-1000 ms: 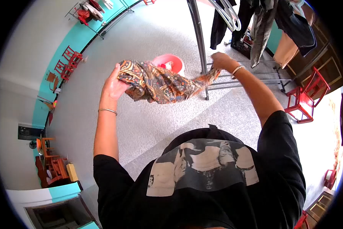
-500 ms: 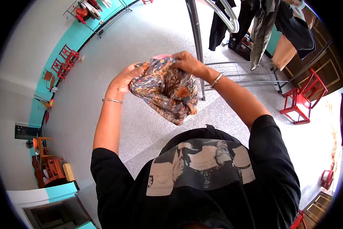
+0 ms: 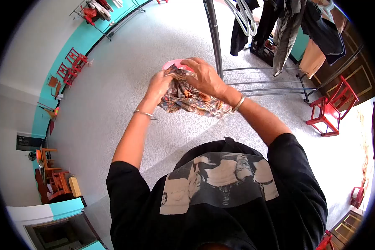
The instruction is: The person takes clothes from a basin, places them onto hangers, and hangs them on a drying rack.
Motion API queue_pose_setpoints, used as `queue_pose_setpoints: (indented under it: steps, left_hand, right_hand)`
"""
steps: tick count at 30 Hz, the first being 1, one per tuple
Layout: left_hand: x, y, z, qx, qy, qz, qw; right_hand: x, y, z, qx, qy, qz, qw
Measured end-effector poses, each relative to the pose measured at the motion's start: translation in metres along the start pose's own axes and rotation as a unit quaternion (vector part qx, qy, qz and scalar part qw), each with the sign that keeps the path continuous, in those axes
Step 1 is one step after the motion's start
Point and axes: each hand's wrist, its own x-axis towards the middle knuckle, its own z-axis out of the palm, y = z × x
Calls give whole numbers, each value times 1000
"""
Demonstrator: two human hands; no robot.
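My left grip (image 3: 157,86) is closed at the far left edge of a patterned cloth (image 3: 191,100), thumb and fingers pinching it; my right grip (image 3: 207,79) lies over its far side with thumb and fingers parted, and I cannot tell whether it pinches any fabric. The cloth is held up in front of me, above the floor (image 3: 179,141), bunched and sagging near and right toward my right bracelet (image 3: 241,101). As I judge it, I am only partway: the cloth is lifted and in hand, but its folds are not yet opened out, and it is on no hanger. Just beyond it shows the rim of a pink basin (image 3: 170,63), mostly hidden, so I cannot tell what remains inside. Far right, white hangers (image 3: 245,21) and grey trousers (image 3: 286,41) already hang by the rack post (image 3: 214,37), above a black crate (image 3: 261,52).
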Motion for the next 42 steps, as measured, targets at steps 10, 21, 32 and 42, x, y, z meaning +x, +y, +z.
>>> queue_pose_setpoints:
  steps: [10, 21, 32, 42]
  left_hand:
    - [-31, 73, 80, 428, -31, 119, 895]
    - [-88, 93, 113, 333, -91, 207, 916]
    - [-2, 1, -23, -105, -101, -141, 979]
    - [-26, -55, -20, -496, -164, -127, 843]
  right_hand:
    - [-65, 56, 91, 242, -132, 221, 935]
    - [-63, 76, 76, 441, -134, 192, 866]
    - [-34, 0, -40, 153, -225, 120, 955]
    - [99, -88, -126, 42, 23, -131, 990]
